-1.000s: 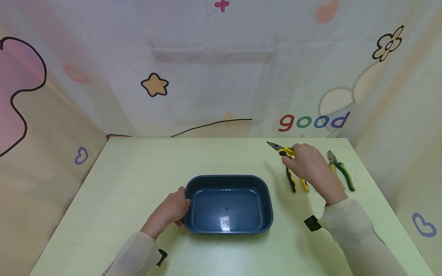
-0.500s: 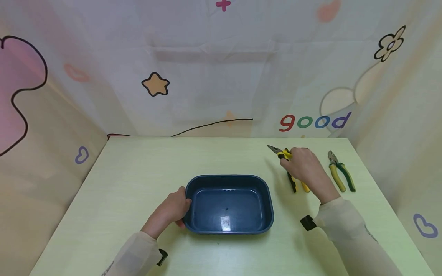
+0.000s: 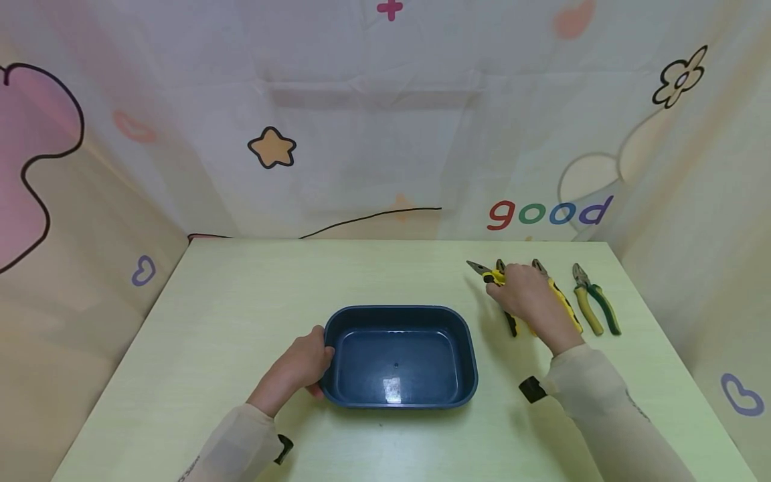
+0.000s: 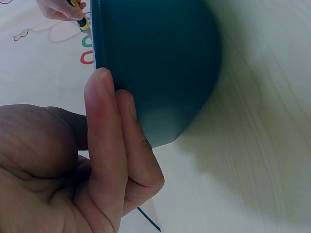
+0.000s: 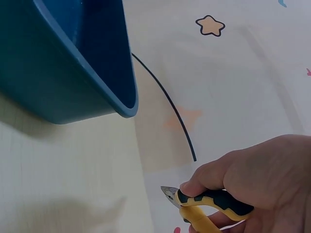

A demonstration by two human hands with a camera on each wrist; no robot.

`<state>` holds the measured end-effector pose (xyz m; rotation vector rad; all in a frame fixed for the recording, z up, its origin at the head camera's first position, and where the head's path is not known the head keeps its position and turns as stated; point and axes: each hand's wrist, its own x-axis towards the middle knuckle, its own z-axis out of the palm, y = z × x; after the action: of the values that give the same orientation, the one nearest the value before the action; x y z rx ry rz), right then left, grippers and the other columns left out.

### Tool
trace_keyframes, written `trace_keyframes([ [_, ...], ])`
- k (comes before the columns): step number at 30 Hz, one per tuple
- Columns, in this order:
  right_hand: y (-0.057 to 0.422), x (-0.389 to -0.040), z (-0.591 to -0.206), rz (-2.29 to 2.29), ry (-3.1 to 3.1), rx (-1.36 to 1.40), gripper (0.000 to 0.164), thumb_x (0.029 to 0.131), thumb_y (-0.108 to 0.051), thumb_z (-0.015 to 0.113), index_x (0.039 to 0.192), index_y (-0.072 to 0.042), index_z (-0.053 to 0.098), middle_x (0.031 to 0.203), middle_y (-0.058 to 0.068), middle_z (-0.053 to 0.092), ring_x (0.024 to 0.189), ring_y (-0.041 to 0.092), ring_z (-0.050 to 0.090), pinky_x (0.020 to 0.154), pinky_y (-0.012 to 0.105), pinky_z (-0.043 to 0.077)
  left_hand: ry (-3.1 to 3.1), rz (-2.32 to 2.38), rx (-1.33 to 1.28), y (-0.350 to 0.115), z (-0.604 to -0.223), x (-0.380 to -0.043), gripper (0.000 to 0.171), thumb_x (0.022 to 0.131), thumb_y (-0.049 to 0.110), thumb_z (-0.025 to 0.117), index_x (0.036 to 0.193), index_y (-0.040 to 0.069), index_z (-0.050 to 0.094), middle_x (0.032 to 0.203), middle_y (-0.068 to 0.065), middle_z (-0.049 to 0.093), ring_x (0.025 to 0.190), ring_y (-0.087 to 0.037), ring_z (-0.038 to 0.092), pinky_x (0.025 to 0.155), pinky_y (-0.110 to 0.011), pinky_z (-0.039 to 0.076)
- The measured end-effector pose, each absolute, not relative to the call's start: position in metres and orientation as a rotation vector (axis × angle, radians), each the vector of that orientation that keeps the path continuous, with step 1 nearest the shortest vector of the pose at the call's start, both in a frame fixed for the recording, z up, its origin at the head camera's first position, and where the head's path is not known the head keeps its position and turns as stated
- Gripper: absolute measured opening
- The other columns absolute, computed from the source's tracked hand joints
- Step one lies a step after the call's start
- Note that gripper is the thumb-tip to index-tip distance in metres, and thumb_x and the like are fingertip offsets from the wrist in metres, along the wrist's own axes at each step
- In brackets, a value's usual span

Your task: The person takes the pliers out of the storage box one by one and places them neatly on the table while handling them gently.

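A dark blue plastic bin (image 3: 395,361) sits on the table, its inside facing up with nothing in it. My left hand (image 3: 306,358) grips its left wall; the fingers (image 4: 104,126) press the outside, with the thumb over the rim. My right hand (image 3: 523,292) holds long-nose pliers (image 5: 214,201) with yellow-and-black handles, raised over the table right of the bin, jaws pointing left. Below and beside that hand lie black-and-yellow pliers (image 3: 511,324), partly hidden, and another yellow-and-black pair (image 3: 566,304), also partly covered by the hand.
Pliers with green and yellow handles (image 3: 593,299) lie farthest right on the pale table (image 3: 253,288). A printed curtain (image 3: 361,147) hangs right behind the table's back edge and along both sides.
My right hand has moved left and a little toward me with the long-nose pliers. The pliers to its right have come into fuller view. My left hand and the bin stay put.
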<state>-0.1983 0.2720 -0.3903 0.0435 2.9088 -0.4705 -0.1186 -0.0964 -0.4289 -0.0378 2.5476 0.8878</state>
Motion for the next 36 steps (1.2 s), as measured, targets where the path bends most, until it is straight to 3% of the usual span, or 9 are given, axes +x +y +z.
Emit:
trace_keyframes([
  [5, 0.271, -0.199, -0.394, -0.506, 2.886, 0.077, 0.034, 0.099, -0.027, 0.062, 0.091, 0.005, 0.057, 0.076, 0.013, 0.052, 0.062, 0.023, 0.054, 0.054, 0.029, 0.042, 2.546, 0.884, -0.053, -0.096, -0.428, -0.119, 0.032, 0.108, 0.008, 0.047, 0.133, -0.011, 0.041, 0.095, -0.03, 0.062, 0.046, -0.022, 0.067, 0.065, -0.035, 0.057],
  [12, 0.27, -0.202, -0.404, -0.504, 2.896, 0.071, 0.033, 0.099, -0.026, 0.063, 0.083, 0.002, 0.056, 0.073, 0.011, 0.049, 0.061, 0.023, 0.052, 0.055, 0.03, 0.04, 2.541, 0.876, -0.051, -0.096, -0.427, -0.12, 0.033, 0.108, 0.009, 0.047, 0.134, -0.011, 0.04, 0.095, -0.028, 0.062, 0.047, -0.021, 0.067, 0.065, -0.034, 0.057],
  [18, 0.268, -0.204, -0.411, -0.526, 2.889, 0.085, 0.033, 0.099, -0.027, 0.062, 0.087, 0.004, 0.057, 0.074, 0.011, 0.05, 0.067, 0.025, 0.052, 0.058, 0.031, 0.041, 2.54, 0.871, -0.047, -0.097, -0.428, -0.119, 0.033, 0.108, 0.009, 0.046, 0.134, -0.011, 0.041, 0.092, -0.026, 0.062, 0.047, -0.021, 0.067, 0.063, -0.034, 0.056],
  [24, 0.266, -0.206, -0.415, -0.548, 2.863, 0.109, 0.034, 0.099, -0.027, 0.062, 0.085, 0.005, 0.061, 0.072, 0.011, 0.049, 0.062, 0.023, 0.052, 0.055, 0.028, 0.04, 2.541, 0.871, -0.038, -0.097, -0.427, -0.119, 0.033, 0.108, 0.01, 0.047, 0.134, -0.011, 0.041, 0.094, -0.026, 0.062, 0.048, -0.022, 0.067, 0.063, -0.034, 0.056],
  [36, 0.261, -0.212, -0.422, -0.583, 2.825, 0.164, 0.039, 0.1, -0.028, 0.064, 0.101, 0.01, 0.06, 0.076, 0.013, 0.05, 0.066, 0.024, 0.054, 0.058, 0.029, 0.043, 2.532, 0.885, -0.045, -0.097, -0.429, -0.119, 0.032, 0.109, 0.009, 0.047, 0.134, -0.011, 0.041, 0.09, -0.025, 0.061, 0.047, -0.021, 0.067, 0.063, -0.034, 0.057],
])
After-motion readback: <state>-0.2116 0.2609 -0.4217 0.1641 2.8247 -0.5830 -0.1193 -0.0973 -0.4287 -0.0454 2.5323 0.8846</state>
